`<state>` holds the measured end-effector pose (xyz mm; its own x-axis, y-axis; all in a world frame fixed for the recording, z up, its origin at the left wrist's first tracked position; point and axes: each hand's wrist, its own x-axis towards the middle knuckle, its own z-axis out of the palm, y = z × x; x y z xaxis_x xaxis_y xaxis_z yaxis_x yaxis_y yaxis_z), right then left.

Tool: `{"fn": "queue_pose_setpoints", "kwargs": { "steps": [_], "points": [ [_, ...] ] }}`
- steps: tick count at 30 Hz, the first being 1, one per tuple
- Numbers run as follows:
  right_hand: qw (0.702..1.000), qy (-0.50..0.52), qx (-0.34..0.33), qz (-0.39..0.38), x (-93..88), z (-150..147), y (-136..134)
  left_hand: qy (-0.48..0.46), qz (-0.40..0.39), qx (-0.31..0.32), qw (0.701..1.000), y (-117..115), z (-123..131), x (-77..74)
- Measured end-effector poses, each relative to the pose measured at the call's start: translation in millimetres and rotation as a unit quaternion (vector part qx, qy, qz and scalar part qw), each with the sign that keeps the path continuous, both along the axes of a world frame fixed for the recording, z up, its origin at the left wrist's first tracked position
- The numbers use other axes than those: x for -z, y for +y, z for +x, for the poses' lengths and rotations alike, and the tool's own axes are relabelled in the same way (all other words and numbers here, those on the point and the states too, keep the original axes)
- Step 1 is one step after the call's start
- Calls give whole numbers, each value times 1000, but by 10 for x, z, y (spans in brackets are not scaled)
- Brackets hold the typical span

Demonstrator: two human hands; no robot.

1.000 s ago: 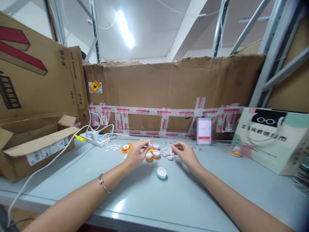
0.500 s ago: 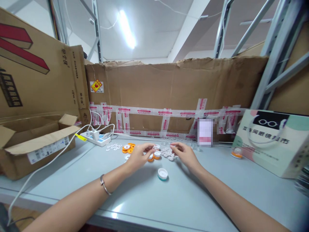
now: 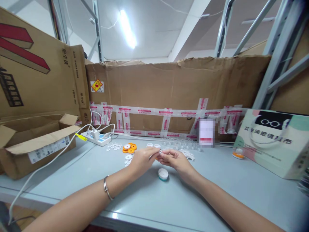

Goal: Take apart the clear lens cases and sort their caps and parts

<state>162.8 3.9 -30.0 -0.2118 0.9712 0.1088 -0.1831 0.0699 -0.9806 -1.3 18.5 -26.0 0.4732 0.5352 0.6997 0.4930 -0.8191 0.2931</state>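
Observation:
My left hand (image 3: 143,160) and my right hand (image 3: 177,162) meet at the fingertips over the middle of the table. Between them is a small whitish piece (image 3: 160,151), too small to name, with the fingers of both hands pinched around it. Just below the hands a round white cup with a teal base (image 3: 163,174) rests on the table. Orange and white round parts (image 3: 129,148) lie left of my left hand. Behind my right hand is a pile of small whitish pieces (image 3: 188,155), partly hidden by the hand.
Small white rings (image 3: 114,147) lie near a power strip (image 3: 98,138). Clear round parts (image 3: 185,143) stand at the back before a large carton (image 3: 154,83). An open box (image 3: 43,138) is at left; a paper bag (image 3: 267,145) and an orange-based part (image 3: 238,154) are at right.
My right hand has moved left from the whitish pile to my left hand. The fingertips of both hands now meet around a small piece.

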Motion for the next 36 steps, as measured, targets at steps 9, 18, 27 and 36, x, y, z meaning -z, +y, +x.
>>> {"fn": "queue_pose_setpoints", "kwargs": {
  "steps": [9,18,27,36],
  "points": [
    [1000,-23,-11,6,-60,9,-60,54,49,14,997,24,-5,24],
    [993,-85,12,76,-38,-14,-68,144,113,-9,983,-12,-18,55],
    [988,-114,47,90,-87,-19,-127,140,149,-20,979,-63,12,86],
    [999,-39,36,2,-79,-1,-104,133,189,-28,972,-123,30,38]
  ]
}}
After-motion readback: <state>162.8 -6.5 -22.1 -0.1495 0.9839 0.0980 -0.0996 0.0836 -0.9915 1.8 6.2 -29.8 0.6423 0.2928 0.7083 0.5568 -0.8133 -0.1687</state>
